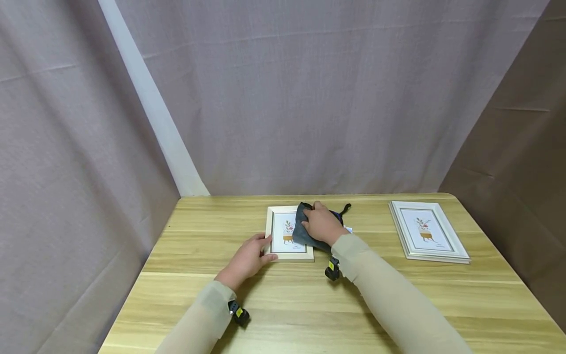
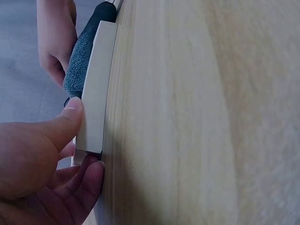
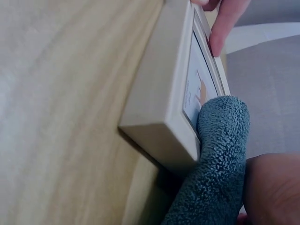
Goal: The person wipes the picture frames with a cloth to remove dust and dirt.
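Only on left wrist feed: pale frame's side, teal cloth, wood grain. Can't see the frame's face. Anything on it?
Observer: Yes, the head view shows a print with leafy sprigs above an orange block.

Operator: Is the cloth covering all of that face?

Observer: No. From above, it lies over part of the right side; the left side shows.

Operator: Any other frames out of my shot?

Observer: Yes, a white frame with a similar print lies to the right of the right hand.
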Action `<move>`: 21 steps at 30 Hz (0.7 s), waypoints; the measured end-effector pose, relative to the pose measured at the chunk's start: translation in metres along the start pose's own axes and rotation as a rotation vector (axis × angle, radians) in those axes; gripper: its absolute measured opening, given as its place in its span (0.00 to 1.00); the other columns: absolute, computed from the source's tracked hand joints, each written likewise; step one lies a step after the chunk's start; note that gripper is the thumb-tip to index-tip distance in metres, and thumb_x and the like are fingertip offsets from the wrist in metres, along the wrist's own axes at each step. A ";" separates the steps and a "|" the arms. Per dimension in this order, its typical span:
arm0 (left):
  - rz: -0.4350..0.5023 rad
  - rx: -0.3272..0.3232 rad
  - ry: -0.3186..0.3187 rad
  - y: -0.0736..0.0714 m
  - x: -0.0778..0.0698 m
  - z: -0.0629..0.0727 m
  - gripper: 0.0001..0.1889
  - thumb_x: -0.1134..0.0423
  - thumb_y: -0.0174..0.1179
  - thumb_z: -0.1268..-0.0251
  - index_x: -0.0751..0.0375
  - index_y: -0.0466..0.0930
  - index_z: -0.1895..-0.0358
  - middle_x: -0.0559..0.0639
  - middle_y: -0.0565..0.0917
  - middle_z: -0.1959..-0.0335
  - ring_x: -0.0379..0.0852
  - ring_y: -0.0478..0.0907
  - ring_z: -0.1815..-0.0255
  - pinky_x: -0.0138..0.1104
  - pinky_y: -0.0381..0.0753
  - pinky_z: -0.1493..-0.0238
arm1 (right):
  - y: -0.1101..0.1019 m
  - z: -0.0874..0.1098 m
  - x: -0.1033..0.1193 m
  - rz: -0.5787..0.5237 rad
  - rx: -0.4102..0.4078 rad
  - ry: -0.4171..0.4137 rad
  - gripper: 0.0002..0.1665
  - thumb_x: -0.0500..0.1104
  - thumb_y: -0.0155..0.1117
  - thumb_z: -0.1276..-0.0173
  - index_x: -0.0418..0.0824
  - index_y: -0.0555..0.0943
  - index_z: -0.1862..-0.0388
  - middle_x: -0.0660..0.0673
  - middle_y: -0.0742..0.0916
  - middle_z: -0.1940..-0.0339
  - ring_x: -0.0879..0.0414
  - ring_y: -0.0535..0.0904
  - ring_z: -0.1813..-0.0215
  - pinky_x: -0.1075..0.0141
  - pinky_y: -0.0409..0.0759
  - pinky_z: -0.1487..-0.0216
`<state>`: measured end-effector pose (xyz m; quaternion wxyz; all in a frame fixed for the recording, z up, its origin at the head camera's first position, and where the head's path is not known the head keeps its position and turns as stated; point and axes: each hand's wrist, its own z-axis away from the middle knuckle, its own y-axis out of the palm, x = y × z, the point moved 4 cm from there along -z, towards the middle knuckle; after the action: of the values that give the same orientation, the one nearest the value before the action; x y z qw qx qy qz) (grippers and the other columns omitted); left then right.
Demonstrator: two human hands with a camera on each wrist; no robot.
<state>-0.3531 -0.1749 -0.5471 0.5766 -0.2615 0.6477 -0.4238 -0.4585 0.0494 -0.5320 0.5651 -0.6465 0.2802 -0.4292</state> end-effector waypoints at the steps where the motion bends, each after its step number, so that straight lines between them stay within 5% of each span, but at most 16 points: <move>1: 0.002 0.001 -0.007 0.000 0.000 0.000 0.37 0.49 0.71 0.23 0.64 0.72 0.19 0.70 0.72 0.21 0.71 0.71 0.22 0.58 0.68 0.19 | 0.000 0.002 0.001 0.000 0.006 0.002 0.32 0.50 0.61 0.12 0.34 0.75 0.19 0.29 0.79 0.37 0.43 0.79 0.48 0.50 0.84 0.48; 12: -0.005 -0.013 -0.008 0.001 0.001 0.001 0.37 0.49 0.70 0.22 0.64 0.73 0.19 0.70 0.72 0.21 0.70 0.72 0.23 0.57 0.70 0.20 | -0.004 0.026 0.018 0.043 -0.017 -0.023 0.31 0.50 0.63 0.13 0.31 0.77 0.22 0.27 0.80 0.39 0.40 0.80 0.45 0.48 0.84 0.44; 21: -0.005 -0.014 0.004 0.001 0.000 0.001 0.36 0.49 0.71 0.22 0.66 0.73 0.20 0.70 0.73 0.22 0.70 0.72 0.23 0.57 0.70 0.20 | 0.001 0.050 0.026 0.076 -0.064 -0.041 0.31 0.51 0.65 0.14 0.32 0.79 0.24 0.31 0.81 0.48 0.44 0.78 0.55 0.51 0.85 0.53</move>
<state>-0.3517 -0.1746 -0.5481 0.5723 -0.2662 0.6513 -0.4212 -0.4022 0.0518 -0.5264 0.5656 -0.6618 0.3066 -0.3847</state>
